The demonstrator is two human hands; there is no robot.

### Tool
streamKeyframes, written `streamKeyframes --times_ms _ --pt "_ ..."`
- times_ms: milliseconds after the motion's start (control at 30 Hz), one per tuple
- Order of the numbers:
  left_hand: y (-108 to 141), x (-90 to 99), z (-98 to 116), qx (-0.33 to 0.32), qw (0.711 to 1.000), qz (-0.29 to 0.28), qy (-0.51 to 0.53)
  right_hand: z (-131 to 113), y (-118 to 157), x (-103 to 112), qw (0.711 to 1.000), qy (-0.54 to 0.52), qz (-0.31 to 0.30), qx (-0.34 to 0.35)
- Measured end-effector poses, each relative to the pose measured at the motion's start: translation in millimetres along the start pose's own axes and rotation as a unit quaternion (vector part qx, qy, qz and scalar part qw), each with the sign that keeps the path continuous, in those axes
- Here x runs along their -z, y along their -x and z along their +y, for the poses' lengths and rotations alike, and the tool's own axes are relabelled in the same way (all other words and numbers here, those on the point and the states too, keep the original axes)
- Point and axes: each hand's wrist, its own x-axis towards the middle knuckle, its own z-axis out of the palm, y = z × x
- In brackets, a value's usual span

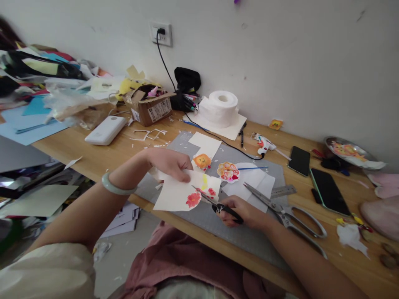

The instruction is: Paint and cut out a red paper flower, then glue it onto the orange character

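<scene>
While the left hand (173, 164) pinches painted paper (174, 191), grip partly hidden beneath, right hand (239, 211) gripping black-handled scissors (216, 205)

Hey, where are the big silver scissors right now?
In the head view, the big silver scissors lie right of centre, just to the right of the right hand, blade tips over white paper, beside the metal ruler.

Craft workspace, indicated by: wooden surface (73, 143) along a wall (280, 62); cutting mat (181, 142) beneath the right grip (235, 211); glue gun (264, 144) beyond that grip; blue paper sheets (18, 128) well to its left.
</scene>
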Motion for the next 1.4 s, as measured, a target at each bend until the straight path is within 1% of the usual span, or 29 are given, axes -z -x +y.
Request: streamKeyframes --times_ms 67,100,133,200,233,267,300,333,367,400,433,467,500,533,567,600,667,700,767,800,900,1000,1033,1067,1133,1300,1400 --pt "1.0 2.1 2.4 -0.008 1.000 0.025 -0.016 -1.8 0.2 0.0 1.000 -0.015 -0.001 0.004" --pt "1.7 3.6 3.7 -0.013 0.998 0.052 -0.026 -2.3 0.0 0.0 1.000 -0.024 -0.001 0.006" --pt "2.8 4.8 4.8 -0.019 0.995 0.091 -0.038 -2.6 -0.4 0.0 0.999 -0.034 0.000 0.008" --pt "6.9 4.5 6.2 -0.032 0.976 0.206 -0.061 -2.5 -1.2 -0.1 0.998 -0.053 0.006 0.015" --pt "10.5 1.8 6.1 -0.037 0.958 0.275 -0.073 -2.4 -1.6 -0.2 0.998 -0.061 0.011 0.020" --pt "15.2 -3.1 5.4 -0.039 0.931 0.352 -0.084 -2.3 -2.0 -0.3 0.997 -0.066 0.016 0.027" --pt "21.1 -10.5 3.9 -0.037 0.904 0.415 -0.092 -2.3 -2.4 -0.4 0.997 -0.070 0.022 0.033" --pt "27.9 -20.5 1.9 -0.029 0.873 0.475 -0.103 -2.4 -2.7 -0.6 0.996 -0.074 0.029 0.040" --pt "35.0 -32.6 -0.7 -0.012 0.834 0.538 -0.117 -2.4 -3.1 -0.8 0.995 -0.076 0.034 0.046" --pt "41.7 -46.7 -3.7 -0.003 0.837 0.536 -0.111 -2.4 -3.6 -1.0 0.995 -0.078 0.039 0.052" --pt "47.3 -62.0 -7.1 0.002 0.883 0.461 -0.083 -2.2 -4.1 -1.3 0.994 -0.080 0.044 0.058" --pt "51.1 -78.0 -10.8 0.006 0.938 0.344 -0.048 -1.9 -4.6 -1.7 0.994 -0.080 0.050 0.063" --pt "52.4 -94.0 -14.9 0.011 0.973 0.232 -0.014 -1.5 -4.9 -2.2 0.993 -0.079 0.055 0.068" --pt "51.1 -109.4 -19.4 0.007 0.987 0.159 0.018 -1.0 -5.2 -2.9 0.993 -0.077 0.061 0.073" --pt "47.1 -123.6 -24.2 -0.014 0.989 0.139 0.057 -0.6 -5.3 -3.7 0.992 -0.073 0.066 0.077" --pt "40.8 -136.0 -29.3 -0.053 0.980 0.163 0.099 -0.4 -5.2 -4.6 0.992 -0.069 0.071 0.080" --pt "24.3 -154.7 -39.6 -0.119 0.950 0.250 0.145 -0.9 -4.4 -6.7 0.992 -0.059 0.079 0.084" --pt "15.6 -160.6 -44.1 -0.139 0.935 0.287 0.158 -1.6 -3.9 -7.6 0.991 -0.054 0.083 0.085" --pt "0.1 -166.1 -49.9 -0.168 0.898 0.360 0.188 -3.6 -2.8 -9.3 0.992 -0.044 0.089 0.083" --pt "-5.9 -166.2 -50.9 -0.177 0.879 0.387 0.214 -4.6 -2.4 -9.9 0.992 -0.039 0.091 0.081" --pt "-17.4 -160.1 -47.2 -0.206 0.826 0.435 0.292 -6.6 -1.9 -11.0 0.993 -0.028 0.091 0.072" --pt "-21.8 -150.4 -40.4 -0.208 0.766 0.524 0.308 -6.1 -2.3 -11.7 0.994 -0.017 0.085 0.063" --pt "-22.1 -147.2 -38.9 -0.199 0.753 0.551 0.299 -5.7 -2.4 -12.0 0.995 -0.013 0.082 0.062" --pt "-22.0 -144.2 -38.0 -0.189 0.747 0.568 0.289 -5.4 -2.3 -12.3 0.995 -0.009 0.079 0.060" --pt "-20.8 -139.0 -37.9 -0.171 0.751 0.578 0.271 -5.2 -1.6 -13.1 0.996 -0.001 0.074 0.058" --pt "-16.4 -129.2 -39.3 -0.187 0.761 0.551 0.287 -5.9 1.5 -14.3 0.997 0.001 0.059 0.047" --pt "-14.8 -125.0 -38.0 -0.178 0.771 0.530 0.305 -3.3 1.5 -12.4 0.998 -0.007 0.050 0.044"
